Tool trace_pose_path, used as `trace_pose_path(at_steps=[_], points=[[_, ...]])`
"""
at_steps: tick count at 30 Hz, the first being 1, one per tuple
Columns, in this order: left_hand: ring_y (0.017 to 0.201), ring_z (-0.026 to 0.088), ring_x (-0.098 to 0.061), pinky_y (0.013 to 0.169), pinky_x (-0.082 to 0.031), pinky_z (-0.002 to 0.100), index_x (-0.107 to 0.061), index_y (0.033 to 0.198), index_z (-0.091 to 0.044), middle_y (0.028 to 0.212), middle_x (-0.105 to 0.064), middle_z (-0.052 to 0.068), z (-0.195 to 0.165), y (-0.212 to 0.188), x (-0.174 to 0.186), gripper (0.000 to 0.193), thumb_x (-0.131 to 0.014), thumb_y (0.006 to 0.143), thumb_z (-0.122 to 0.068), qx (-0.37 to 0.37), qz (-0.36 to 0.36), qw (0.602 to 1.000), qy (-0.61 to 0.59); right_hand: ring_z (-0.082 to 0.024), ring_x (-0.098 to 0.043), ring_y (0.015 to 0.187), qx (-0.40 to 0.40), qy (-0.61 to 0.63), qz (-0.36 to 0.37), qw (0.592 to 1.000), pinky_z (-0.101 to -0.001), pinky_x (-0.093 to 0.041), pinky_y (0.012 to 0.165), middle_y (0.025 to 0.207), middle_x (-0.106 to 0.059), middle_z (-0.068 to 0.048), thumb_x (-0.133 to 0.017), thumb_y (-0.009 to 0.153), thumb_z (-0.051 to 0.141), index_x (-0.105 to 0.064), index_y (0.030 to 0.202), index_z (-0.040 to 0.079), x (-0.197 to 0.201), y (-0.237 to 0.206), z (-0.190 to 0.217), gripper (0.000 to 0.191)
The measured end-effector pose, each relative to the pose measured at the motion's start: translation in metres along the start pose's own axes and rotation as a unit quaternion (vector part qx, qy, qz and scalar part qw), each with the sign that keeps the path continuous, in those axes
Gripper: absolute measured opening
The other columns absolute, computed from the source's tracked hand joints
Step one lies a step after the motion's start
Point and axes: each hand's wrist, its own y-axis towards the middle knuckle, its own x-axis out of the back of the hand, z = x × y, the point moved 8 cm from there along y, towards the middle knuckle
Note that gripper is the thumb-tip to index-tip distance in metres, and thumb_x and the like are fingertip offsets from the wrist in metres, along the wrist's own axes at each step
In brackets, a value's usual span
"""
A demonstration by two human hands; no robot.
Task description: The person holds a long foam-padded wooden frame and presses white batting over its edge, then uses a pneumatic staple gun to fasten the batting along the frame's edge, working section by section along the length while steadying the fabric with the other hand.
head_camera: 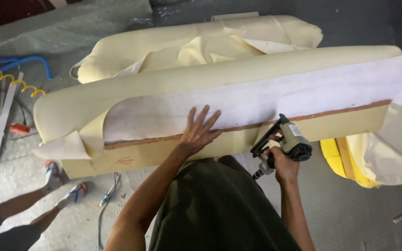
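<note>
A long cream foam-covered furniture panel (164, 83) lies across the floor in front of me. A white fabric sheet (275, 100) is pulled over its side, ending along a brown wooden strip (340, 111). My left hand (198, 132) presses flat on the white fabric near the strip, fingers spread. My right hand (282, 162) grips a black and grey pneumatic staple gun (284, 139), its nose touching the strip to the right of my left hand.
A second cream cushion piece (201, 39) lies behind the panel. Yellow foam with cream fabric (378, 148) sits at the right. Blue and yellow coiled air hoses (19, 74) and a metal strip (1, 125) lie at the left. Another person's sandalled feet (63, 183) are at lower left.
</note>
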Motion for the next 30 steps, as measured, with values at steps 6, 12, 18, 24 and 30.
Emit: trace_pose_path(at_steps=[6, 12, 18, 24, 30], points=[[0.149, 0.049, -0.035, 0.113, -0.036, 0.076, -0.071, 0.116, -0.024, 0.162, -0.042, 0.016, -0.008, -0.006, -0.016, 0.021, -0.077, 0.096, -0.03, -0.025, 0.002, 0.998, 0.065, -0.015, -0.068, 0.066, -0.028, -0.075, -0.026, 0.996, -0.0304, -0.053, 0.058, 0.097, -0.074, -0.012, -0.062, 0.08, -0.005, -0.07, 0.115, -0.002, 0.019, -0.014, -0.041, 0.036], [0.148, 0.053, -0.031, 0.113, -0.032, 0.077, -0.071, 0.126, -0.027, 0.162, -0.039, 0.019, -0.009, -0.019, -0.031, 0.045, -0.08, 0.083, -0.033, -0.042, 0.037, 0.998, 0.04, -0.014, -0.064, 0.058, -0.052, -0.073, 0.041, 0.995, -0.0304, -0.052, 0.055, 0.069, -0.071, -0.009, -0.061, 0.079, -0.001, -0.072, 0.115, 0.003, 0.006, -0.041, -0.076, 0.038], [0.152, 0.051, -0.03, 0.119, -0.028, 0.076, -0.07, 0.119, -0.024, 0.165, -0.038, 0.016, -0.009, -0.027, -0.04, 0.036, -0.082, 0.086, -0.033, -0.032, 0.038, 0.998, 0.045, -0.012, -0.071, 0.064, 0.03, -0.107, 0.108, 0.988, -0.0315, -0.055, 0.059, 0.072, -0.075, -0.01, -0.064, 0.082, 0.003, -0.074, 0.116, 0.001, -0.033, -0.064, -0.082, 0.036], [0.15, 0.05, -0.031, 0.116, -0.03, 0.074, -0.071, 0.12, -0.025, 0.164, -0.038, 0.014, -0.01, -0.024, -0.026, 0.039, -0.082, 0.084, -0.032, -0.045, 0.039, 0.997, 0.057, -0.012, -0.074, 0.07, 0.116, -0.123, 0.124, 0.978, -0.0318, -0.057, 0.06, 0.081, -0.077, -0.009, -0.067, 0.081, 0.004, -0.076, 0.109, 0.0, -0.071, -0.07, -0.073, 0.03], [0.146, 0.048, -0.037, 0.11, -0.035, 0.074, -0.072, 0.124, -0.028, 0.159, -0.043, 0.013, 0.008, -0.03, 0.002, 0.045, -0.081, 0.08, -0.034, -0.058, 0.046, 0.996, 0.04, -0.015, -0.073, 0.072, 0.1, -0.152, 0.136, 0.974, -0.0337, -0.056, 0.064, 0.08, -0.076, -0.011, -0.072, 0.079, 0.007, -0.075, 0.104, -0.002, -0.1, -0.077, -0.076, 0.026]])
